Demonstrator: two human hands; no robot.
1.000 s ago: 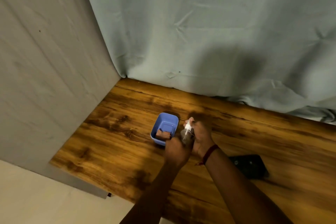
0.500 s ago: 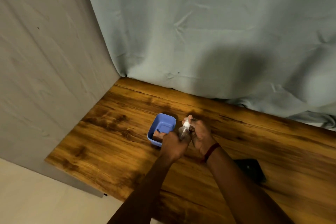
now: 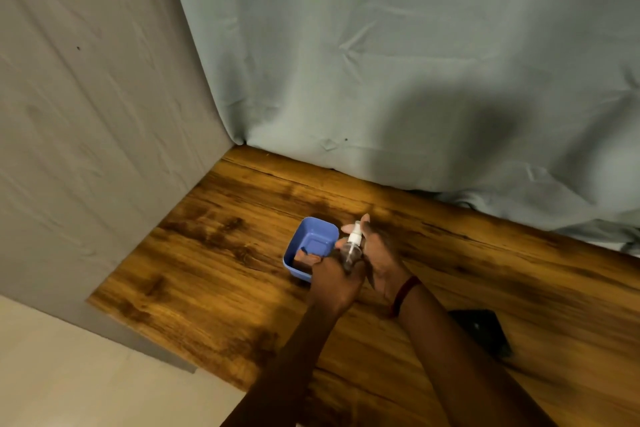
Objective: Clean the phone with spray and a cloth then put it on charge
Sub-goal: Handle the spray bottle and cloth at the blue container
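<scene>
A small clear spray bottle (image 3: 352, 246) with a white nozzle stands upright between both hands above the wooden table (image 3: 214, 253). My left hand (image 3: 337, 279) grips its lower body. My right hand (image 3: 381, 258) rests against its right side, fingers spread, index finger raised near the nozzle. A black phone (image 3: 483, 329) lies flat on the table to the right, partly hidden by my right forearm. Just left of the hands sits a blue tub (image 3: 313, 239) with a brownish cloth (image 3: 304, 257) inside.
A grey-blue curtain (image 3: 381, 62) hangs along the table's far edge. A grey wall (image 3: 86, 114) borders the table on the left. The pale floor (image 3: 69, 374) shows at the lower left. No charger is in view.
My right hand's fingers have opened and spread away from the bottle's nozzle. The view has shifted slightly; the bottle stays between my hands.
</scene>
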